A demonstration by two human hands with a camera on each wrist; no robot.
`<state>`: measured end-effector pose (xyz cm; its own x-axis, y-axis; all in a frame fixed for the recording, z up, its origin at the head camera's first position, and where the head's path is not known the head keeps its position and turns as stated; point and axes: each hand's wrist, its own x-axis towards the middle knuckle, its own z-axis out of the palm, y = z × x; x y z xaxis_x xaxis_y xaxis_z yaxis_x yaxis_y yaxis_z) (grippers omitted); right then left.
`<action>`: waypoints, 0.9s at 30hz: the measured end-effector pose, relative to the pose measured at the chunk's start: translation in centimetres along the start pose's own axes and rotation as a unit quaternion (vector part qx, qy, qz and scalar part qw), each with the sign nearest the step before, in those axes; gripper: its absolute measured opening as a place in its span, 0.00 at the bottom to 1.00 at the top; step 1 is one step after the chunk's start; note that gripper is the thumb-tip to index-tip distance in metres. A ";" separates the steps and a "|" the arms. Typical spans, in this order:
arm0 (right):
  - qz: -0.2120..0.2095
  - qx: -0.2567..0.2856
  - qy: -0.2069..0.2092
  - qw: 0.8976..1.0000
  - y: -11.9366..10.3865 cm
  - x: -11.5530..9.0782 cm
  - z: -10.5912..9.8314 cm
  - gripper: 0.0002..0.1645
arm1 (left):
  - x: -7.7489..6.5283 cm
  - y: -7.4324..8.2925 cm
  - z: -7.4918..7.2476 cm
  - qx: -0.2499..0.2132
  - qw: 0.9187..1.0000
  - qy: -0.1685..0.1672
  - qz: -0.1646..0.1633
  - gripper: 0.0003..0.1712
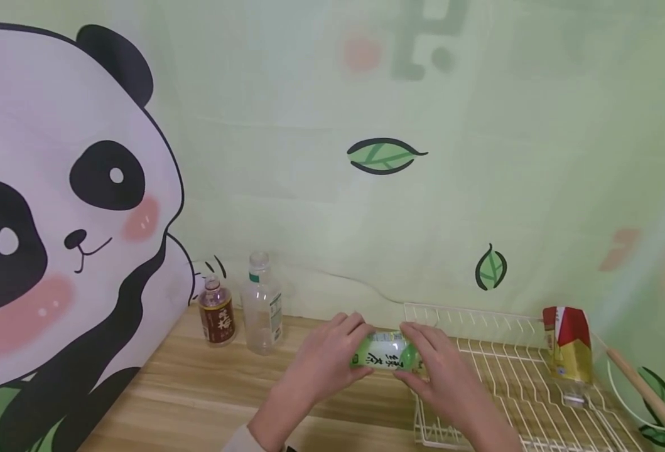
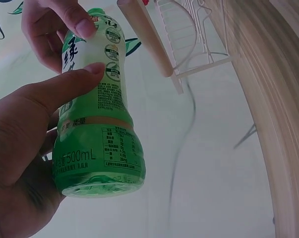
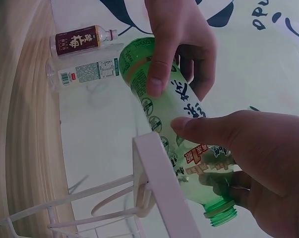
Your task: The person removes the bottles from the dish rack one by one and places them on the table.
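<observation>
Both hands hold a green plastic tea bottle [image 1: 385, 353] sideways above the tabletop. My left hand [image 1: 329, 358] grips the base end, its thumb lying across the label in the left wrist view. At the neck end, my right hand [image 1: 445, 370] holds the bottle with thumb and fingers on opposite sides. The right wrist view shows the threaded green bottle neck [image 3: 221, 212] without a cap. Part of the label is covered by the fingers.
Left on the wood-grain table [image 1: 196, 402] stand a small dark-red-labelled bottle [image 1: 217, 317] and a taller clear bottle [image 1: 261, 320]. At right, a white wire rack [image 1: 419, 427] with a wooden handle [image 1: 643, 389] holds a red-and-gold pouch [image 1: 572, 351]. A panda-printed curtain [image 1: 309, 188] hangs behind.
</observation>
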<state>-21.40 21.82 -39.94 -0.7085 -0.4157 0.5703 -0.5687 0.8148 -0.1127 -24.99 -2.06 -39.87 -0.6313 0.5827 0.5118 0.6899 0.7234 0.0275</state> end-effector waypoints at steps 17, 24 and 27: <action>-0.003 0.019 0.072 0.997 0.9 0.0 -2.9 0.55 | 0.0 -1.6 -1.0 0.001 1.000 0.011 -0.017 0.40; 0.046 0.029 0.060 0.997 1.9 -0.7 -4.0 0.54 | -0.5 -2.9 -1.0 -0.031 0.998 0.019 -0.053 0.37; 0.046 0.025 0.065 0.996 2.7 -1.0 -4.5 0.53 | -0.8 -3.7 -0.4 -0.087 0.993 0.026 -0.078 0.37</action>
<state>-20.33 26.21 -37.16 -0.6997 -0.2817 0.6565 -0.5267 0.8243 -0.2077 -26.95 -5.37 -40.00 -0.7199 0.4453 0.5324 0.6384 0.7258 0.2563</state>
